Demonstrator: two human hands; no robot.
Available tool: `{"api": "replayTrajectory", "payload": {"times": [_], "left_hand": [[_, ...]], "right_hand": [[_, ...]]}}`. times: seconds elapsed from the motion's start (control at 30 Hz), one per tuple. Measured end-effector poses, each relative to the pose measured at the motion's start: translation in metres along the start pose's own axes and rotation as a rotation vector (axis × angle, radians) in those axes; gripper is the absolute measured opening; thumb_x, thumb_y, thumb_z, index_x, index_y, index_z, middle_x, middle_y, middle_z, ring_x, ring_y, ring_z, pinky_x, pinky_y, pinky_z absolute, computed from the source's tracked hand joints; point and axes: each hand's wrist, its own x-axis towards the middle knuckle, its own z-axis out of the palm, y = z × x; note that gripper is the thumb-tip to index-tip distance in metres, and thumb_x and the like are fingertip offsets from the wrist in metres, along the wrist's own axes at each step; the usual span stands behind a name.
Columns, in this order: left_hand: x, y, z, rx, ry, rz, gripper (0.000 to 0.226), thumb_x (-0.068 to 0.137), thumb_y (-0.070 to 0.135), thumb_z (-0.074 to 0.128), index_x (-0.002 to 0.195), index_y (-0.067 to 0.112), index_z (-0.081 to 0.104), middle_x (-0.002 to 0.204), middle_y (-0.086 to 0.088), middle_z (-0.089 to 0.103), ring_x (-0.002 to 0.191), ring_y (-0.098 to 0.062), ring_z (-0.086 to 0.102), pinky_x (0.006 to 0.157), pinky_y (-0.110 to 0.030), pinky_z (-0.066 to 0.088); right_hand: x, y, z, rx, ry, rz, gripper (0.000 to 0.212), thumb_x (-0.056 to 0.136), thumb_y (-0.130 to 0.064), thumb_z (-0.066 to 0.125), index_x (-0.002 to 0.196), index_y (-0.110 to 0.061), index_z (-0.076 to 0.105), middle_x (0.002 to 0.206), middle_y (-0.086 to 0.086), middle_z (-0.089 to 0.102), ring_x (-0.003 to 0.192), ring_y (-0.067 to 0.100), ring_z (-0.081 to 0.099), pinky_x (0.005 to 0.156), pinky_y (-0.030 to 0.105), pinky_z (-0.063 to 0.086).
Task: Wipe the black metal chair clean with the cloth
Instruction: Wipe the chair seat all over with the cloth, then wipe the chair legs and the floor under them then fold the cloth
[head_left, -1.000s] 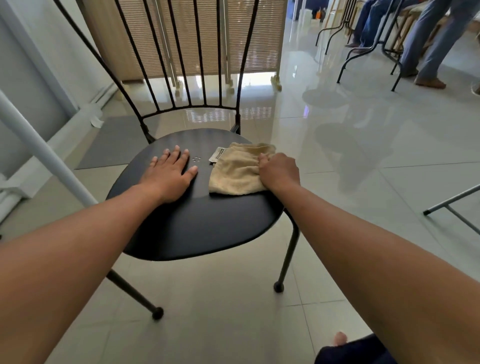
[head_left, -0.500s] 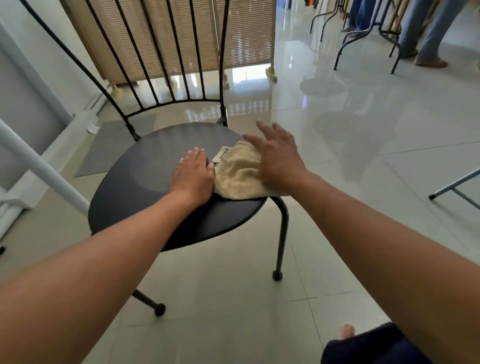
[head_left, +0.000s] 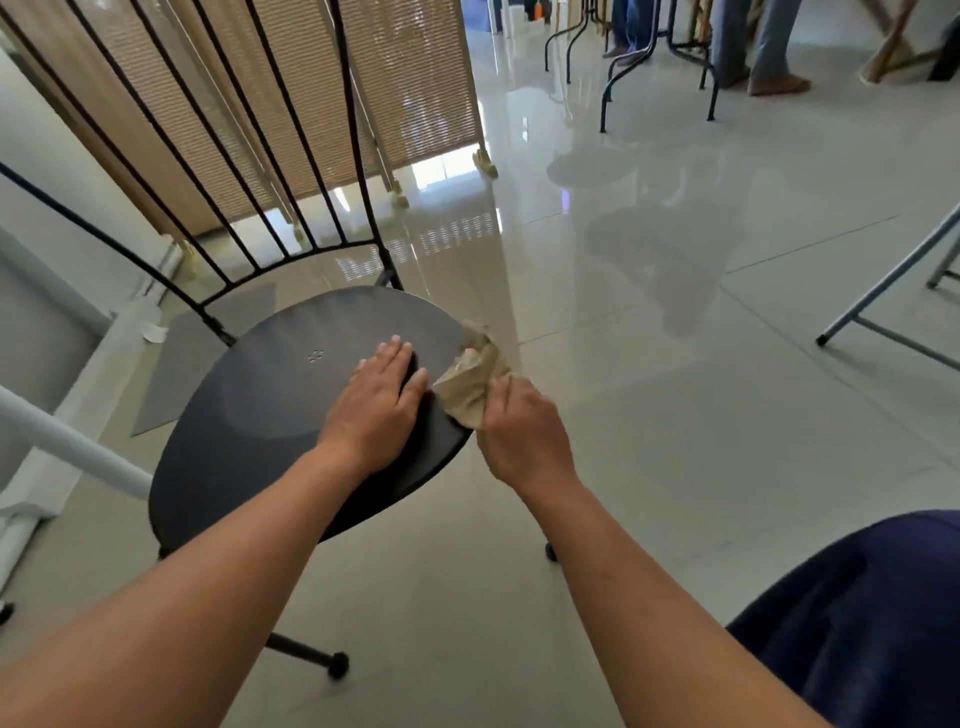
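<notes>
A moment ago my right hand (head_left: 522, 434) pressed the cloth (head_left: 470, 382) flat on the seat; now its grip bunches that soft beige towelling at the right rim of the black metal chair (head_left: 270, 400), so edge wiping comes next. My left hand (head_left: 376, 402) lies flat, released, steadying the smooth matte disc.

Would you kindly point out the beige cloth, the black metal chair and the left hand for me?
beige cloth (head_left: 470, 387): head view, on its bunched middle, at the seat's right edge.
black metal chair (head_left: 270, 395): head view, on the bare round seat.
left hand (head_left: 376, 410): head view, on its back, flat on the seat.
</notes>
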Motion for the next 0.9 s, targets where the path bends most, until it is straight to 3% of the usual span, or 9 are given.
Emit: {"api": "replayTrajectory", "payload": {"times": [0.1,0.23,0.33,0.4,0.47,0.53,0.73,0.83,0.9], "left_hand": [[0.0,0.003,0.002,0.012,-0.007,0.032,0.059,0.105,0.043,0.028,0.157,0.018,0.016,0.165,0.004,0.007,0.151,-0.007,0.002,0.123,-0.031,0.0],[0.002,0.006,0.006,0.035,-0.013,0.014,0.061,0.104,0.044,0.028,0.157,0.017,0.015,0.166,0.003,0.005,0.151,-0.008,0.0,0.124,-0.032,0.001],[0.003,0.008,0.008,0.051,-0.005,0.006,0.063,0.104,0.045,0.027,0.157,0.015,0.014,0.166,0.002,0.004,0.152,-0.009,0.0,0.124,-0.033,0.001],[0.004,0.009,0.008,0.063,-0.018,-0.004,0.062,0.104,0.044,0.026,0.158,0.015,0.012,0.166,0.002,0.003,0.151,-0.009,-0.002,0.124,-0.032,-0.001],[0.003,0.01,0.008,0.084,-0.041,-0.008,0.062,0.105,0.043,0.024,0.158,0.015,0.009,0.166,0.002,0.0,0.151,-0.009,-0.004,0.123,-0.031,-0.003],[0.002,0.012,0.007,0.098,-0.066,-0.006,0.061,0.105,0.042,0.022,0.158,0.015,0.006,0.166,0.002,-0.004,0.151,-0.008,-0.007,0.122,-0.029,-0.006],[0.002,0.016,0.009,0.112,-0.076,0.016,0.06,0.106,0.04,0.02,0.158,0.016,0.004,0.165,0.004,-0.007,0.15,-0.005,-0.01,0.122,-0.029,-0.007],[0.001,0.018,0.008,0.115,-0.077,0.021,0.06,0.106,0.039,0.021,0.158,0.015,0.004,0.165,0.004,-0.006,0.15,-0.005,-0.009,0.122,-0.028,-0.007],[0.002,0.019,0.008,0.118,-0.074,0.024,0.059,0.106,0.039,0.02,0.158,0.015,0.004,0.166,0.004,-0.005,0.15,-0.005,-0.008,0.123,-0.029,-0.006]], "right_hand": [[-0.021,0.019,0.006,0.409,0.064,0.174,0.025,0.098,-0.017,0.043,0.114,-0.015,0.061,0.109,0.004,0.063,0.1,0.025,0.059,0.078,0.031,0.042],[-0.01,0.018,0.004,0.638,0.047,0.274,0.043,0.096,-0.049,0.041,0.108,-0.02,0.069,0.108,0.003,0.071,0.103,0.023,0.063,0.089,0.037,0.049],[0.002,0.009,0.01,0.542,0.036,0.231,0.066,0.083,-0.075,0.033,0.126,-0.034,0.06,0.124,-0.005,0.066,0.113,0.019,0.059,0.098,0.041,0.046],[0.008,0.008,0.018,0.46,0.109,0.243,0.052,0.09,-0.066,0.032,0.117,-0.033,0.063,0.118,-0.003,0.068,0.107,0.023,0.06,0.091,0.039,0.048],[0.01,0.008,0.024,0.432,0.203,0.285,0.041,0.096,-0.049,0.032,0.085,-0.024,0.062,0.089,0.004,0.068,0.084,0.029,0.059,0.068,0.036,0.043],[0.008,0.017,0.028,0.479,0.284,0.368,0.041,0.099,-0.038,0.034,0.076,-0.017,0.061,0.077,0.007,0.064,0.075,0.029,0.056,0.062,0.036,0.04],[-0.012,0.07,0.056,0.608,0.148,0.676,0.042,0.092,-0.046,0.035,0.104,-0.018,0.065,0.108,0.01,0.069,0.103,0.032,0.063,0.093,0.047,0.05],[-0.005,0.061,0.07,0.709,0.221,0.603,0.053,0.084,-0.068,0.031,0.102,-0.035,0.068,0.104,-0.004,0.07,0.103,0.029,0.063,0.097,0.057,0.046],[0.001,0.036,0.063,0.683,0.333,0.47,0.057,0.084,-0.076,0.032,0.088,-0.031,0.066,0.093,-0.009,0.068,0.101,0.023,0.06,0.099,0.054,0.041]]}}
